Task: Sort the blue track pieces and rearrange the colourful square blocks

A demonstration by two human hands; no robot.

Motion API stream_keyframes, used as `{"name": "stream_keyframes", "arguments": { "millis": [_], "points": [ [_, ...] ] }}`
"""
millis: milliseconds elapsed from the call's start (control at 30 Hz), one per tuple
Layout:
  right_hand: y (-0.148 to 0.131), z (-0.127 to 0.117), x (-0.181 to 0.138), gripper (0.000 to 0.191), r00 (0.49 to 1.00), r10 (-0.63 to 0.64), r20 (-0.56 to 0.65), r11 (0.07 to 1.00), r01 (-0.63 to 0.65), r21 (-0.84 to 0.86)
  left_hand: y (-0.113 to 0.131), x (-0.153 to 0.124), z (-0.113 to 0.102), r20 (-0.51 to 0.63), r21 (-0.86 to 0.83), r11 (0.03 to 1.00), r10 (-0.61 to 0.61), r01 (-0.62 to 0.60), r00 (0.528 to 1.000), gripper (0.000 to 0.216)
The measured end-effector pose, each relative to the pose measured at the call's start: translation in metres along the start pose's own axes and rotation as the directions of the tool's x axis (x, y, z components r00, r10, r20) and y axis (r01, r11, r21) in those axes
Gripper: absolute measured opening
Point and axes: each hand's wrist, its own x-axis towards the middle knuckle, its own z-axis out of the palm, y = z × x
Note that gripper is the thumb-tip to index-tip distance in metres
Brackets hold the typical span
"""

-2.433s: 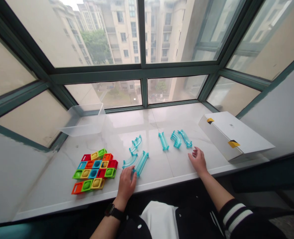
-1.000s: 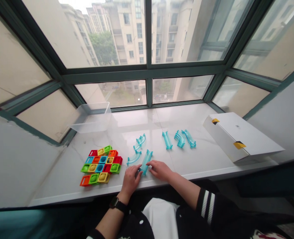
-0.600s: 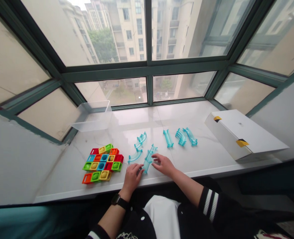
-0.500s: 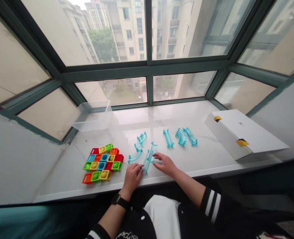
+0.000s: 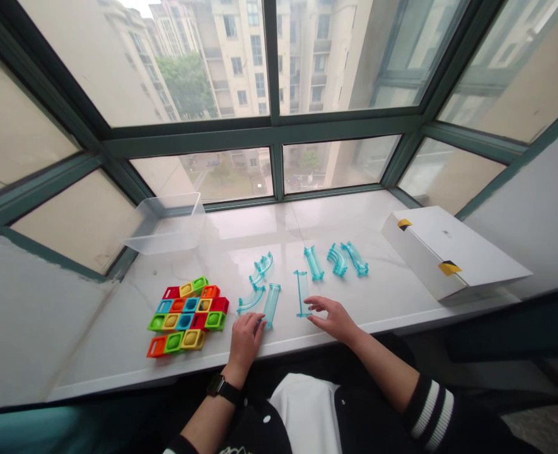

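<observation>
Two straight translucent blue marble-run track pieces lie apart near the front of the white sill. My left hand (image 5: 247, 339) is curled at the near end of the left straight track (image 5: 272, 302), its fingertips on that end. My right hand (image 5: 335, 319) grips the right straight track (image 5: 302, 291) by its right edge near the lower end, with thumb and fingers around it. A curved blue track (image 5: 251, 299) lies beside the left straight one. Another curved track piece (image 5: 261, 268) sits just behind it.
Several coloured blocks (image 5: 184, 321) are grouped at the left. At the back left stands a clear plastic bin (image 5: 165, 233). Further blue tracks (image 5: 313, 263) lie to the right, including a curved one (image 5: 338, 260). A white box (image 5: 458, 246) occupies the right side.
The two straight tracks, overlapping before, are now separated. My right hand has moved right with one of them; the left hand stays by the other. The whole view has shifted slightly.
</observation>
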Motion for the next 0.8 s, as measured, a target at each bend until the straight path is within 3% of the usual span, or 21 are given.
{"name": "stream_keyframes", "arguments": {
  "millis": [233,467,600,700,800],
  "points": [
    [0.023,-0.008,-0.016,0.04,0.996,-0.013,0.089,0.971,0.034,-0.236,0.001,0.001,0.002,-0.042,0.05,0.999,-0.018,0.02,0.999,0.027],
    [0.03,0.007,-0.005,0.043,0.99,0.013,0.139,0.936,0.037,-0.351,0.0,-0.003,0.001,-0.098,0.035,0.999,-0.015,0.018,0.995,0.028],
    [0.028,0.013,0.003,0.045,0.984,0.015,0.177,0.911,0.06,-0.408,0.014,-0.002,-0.009,-0.153,0.038,0.999,0.02,-0.015,0.988,0.026],
    [0.026,0.015,0.008,0.044,0.982,0.017,0.189,0.901,0.067,-0.428,0.039,0.007,-0.014,-0.082,-0.096,0.994,0.05,-0.058,0.995,0.025],
    [0.026,0.017,0.01,0.042,0.984,0.024,0.179,0.908,0.053,-0.415,0.068,0.016,-0.007,0.102,-0.296,0.955,0.028,0.003,0.994,0.031]
  ]
}}
